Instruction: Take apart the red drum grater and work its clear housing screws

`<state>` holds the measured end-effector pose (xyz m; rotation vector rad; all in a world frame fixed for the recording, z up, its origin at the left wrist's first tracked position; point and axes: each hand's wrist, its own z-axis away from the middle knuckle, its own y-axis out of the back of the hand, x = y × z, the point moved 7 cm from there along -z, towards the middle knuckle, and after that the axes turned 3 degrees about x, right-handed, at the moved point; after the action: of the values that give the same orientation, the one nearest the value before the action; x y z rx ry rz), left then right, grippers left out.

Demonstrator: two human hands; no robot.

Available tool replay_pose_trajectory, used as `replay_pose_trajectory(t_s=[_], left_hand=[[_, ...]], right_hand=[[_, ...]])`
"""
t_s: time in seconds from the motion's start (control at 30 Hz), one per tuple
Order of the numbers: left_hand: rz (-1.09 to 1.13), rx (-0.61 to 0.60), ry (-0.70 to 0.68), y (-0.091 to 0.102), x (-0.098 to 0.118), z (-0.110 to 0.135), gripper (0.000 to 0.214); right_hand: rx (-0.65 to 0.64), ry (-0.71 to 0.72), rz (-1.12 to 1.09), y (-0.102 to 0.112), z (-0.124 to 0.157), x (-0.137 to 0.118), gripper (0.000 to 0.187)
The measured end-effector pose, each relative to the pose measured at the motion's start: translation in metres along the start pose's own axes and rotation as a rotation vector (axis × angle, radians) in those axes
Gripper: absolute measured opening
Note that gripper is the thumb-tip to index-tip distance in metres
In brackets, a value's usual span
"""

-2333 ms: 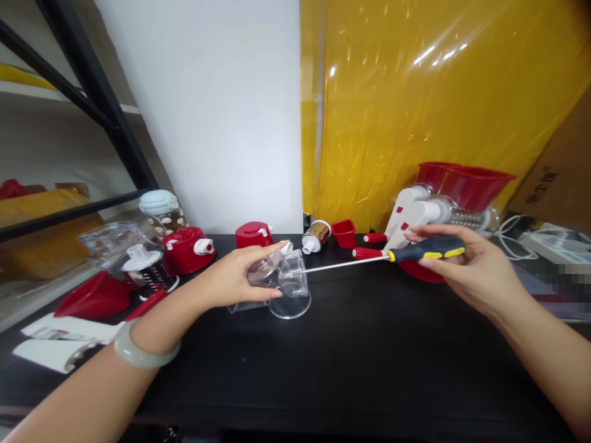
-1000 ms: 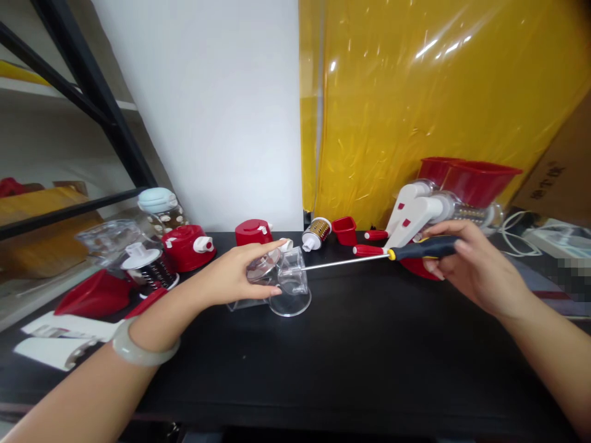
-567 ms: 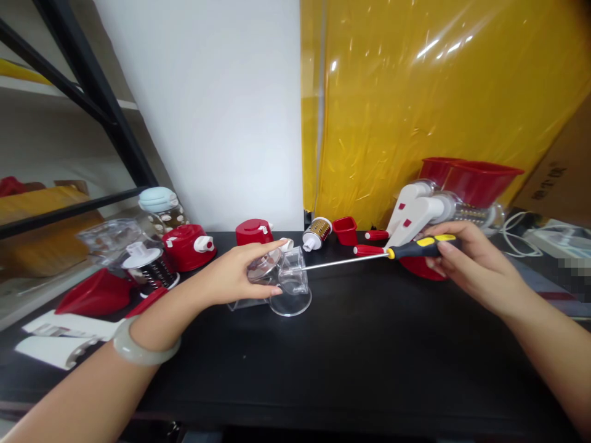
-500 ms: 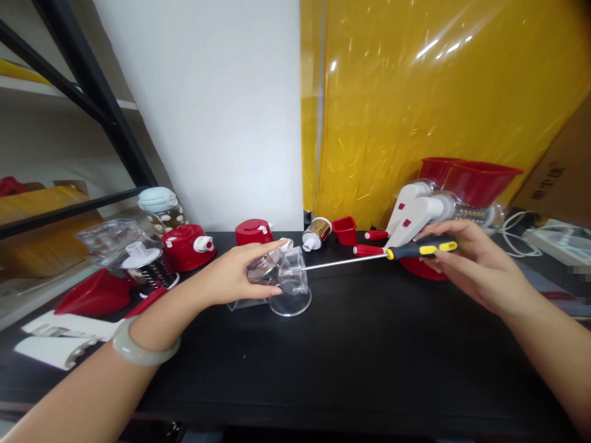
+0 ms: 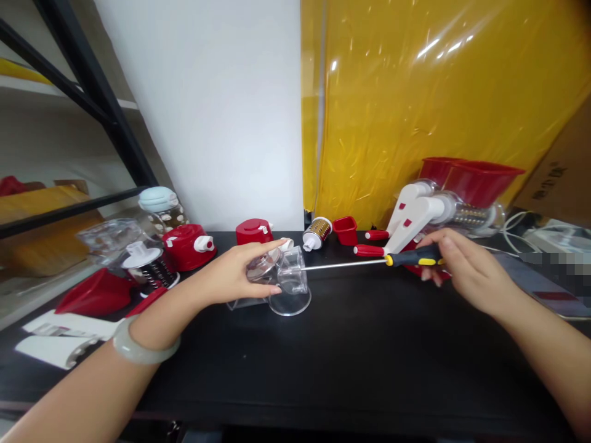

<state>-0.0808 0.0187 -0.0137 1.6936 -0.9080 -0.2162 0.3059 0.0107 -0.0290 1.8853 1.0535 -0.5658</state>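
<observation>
My left hand point(image 5: 240, 271) clasping curved clear plastic part point(image 5: 292, 285), right hand point(image 5: 468, 266) gripping black-yellow screwdriver point(image 5: 401, 258), thin metal shaft point(image 5: 344, 265) toward 9 o'clock

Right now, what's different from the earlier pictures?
The right grip and the screwdriver's handle have dipped lower, and the handle has turned, its yellow patches now near the bottom. The left grip stays around the clear plastic part, where the shaft still points.

Our left grip point(image 5: 237, 274) holds a clear body point(image 5: 295, 280) on the black worktop point(image 5: 369, 357); our right grip point(image 5: 464, 267) holds a screwdriver point(image 5: 410, 259), its shaft point(image 5: 344, 266) meeting that body. Behind, we see a drum point(image 5: 317, 233) beside a red cup point(image 5: 345, 232), and rightward two graters point(image 5: 418, 219).
</observation>
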Motion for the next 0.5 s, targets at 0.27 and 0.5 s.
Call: replay_pose_trajectory(t_s=[0.27, 0.5], left_hand=[[-0.007, 0.001, 0.002, 0.0, 0.002, 0.001, 0.09], [-0.01, 0.006, -0.01, 0.001, 0.005, 0.0, 0.089]], right_hand=[[0.079, 0.044, -0.231, 0.005, -0.005, 0.005, 0.037], [0.03, -0.031, -0.412, -0.005, -0.003, 0.005, 0.044]])
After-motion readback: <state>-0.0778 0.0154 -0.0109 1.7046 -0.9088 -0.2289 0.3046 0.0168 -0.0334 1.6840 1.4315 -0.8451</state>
